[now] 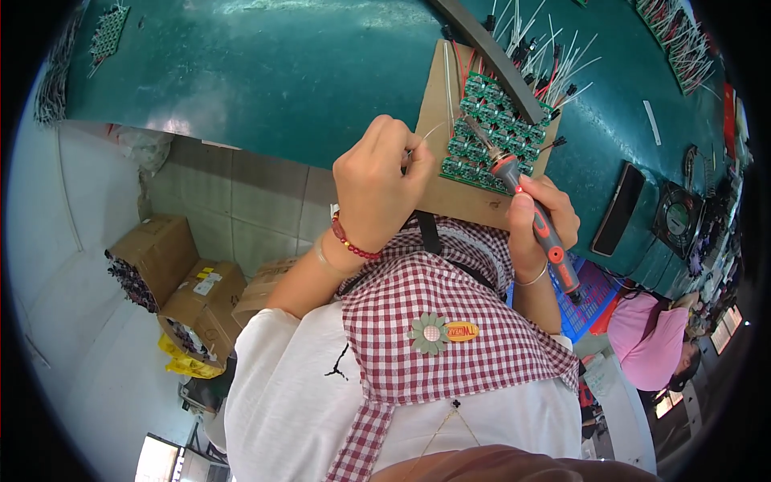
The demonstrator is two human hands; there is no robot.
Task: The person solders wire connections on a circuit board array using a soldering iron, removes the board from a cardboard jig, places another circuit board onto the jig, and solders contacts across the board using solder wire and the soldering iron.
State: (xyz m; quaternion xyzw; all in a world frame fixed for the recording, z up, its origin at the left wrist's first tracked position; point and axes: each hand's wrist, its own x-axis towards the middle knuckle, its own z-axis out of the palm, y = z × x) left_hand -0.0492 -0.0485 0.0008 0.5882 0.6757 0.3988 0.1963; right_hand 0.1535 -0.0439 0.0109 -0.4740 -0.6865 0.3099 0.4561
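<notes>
The right hand (540,217) is closed around the grey-and-red handle of a soldering iron (526,199), held like a pen; the iron's tip rests on a panel of small green circuit boards (491,128) just beyond the knuckles. The left hand (379,178) is curled shut, its fingertips pinching a thin strand of solder wire (431,131) that runs toward the near-left edge of the same panel. A red bead bracelet (352,243) circles the left wrist.

The panel lies on a brown cardboard sheet (462,201) directly under and between both hands, and the sheet rests on a green workbench (305,72). Beyond the panel, past the iron's tip, a dark curved bar (498,60) crosses the sheet, with loose white and red wire leads (554,56) scattered behind it. To the right of the right hand lie a black flat device (619,207) and a small square fan (679,217). Nearer the body, below both hands, is a red-and-white checked apron (450,321) bearing a flower-shaped badge (429,332).

Far to the left of the left hand, on the floor, stand open cardboard boxes (173,281); two show tightly packed dark contents at their open ends, too small to identify. Below the right hand, a blue crate (590,301) is partly visible; its contents cannot be seen. Another person in pink (650,341) sits beyond it.
</notes>
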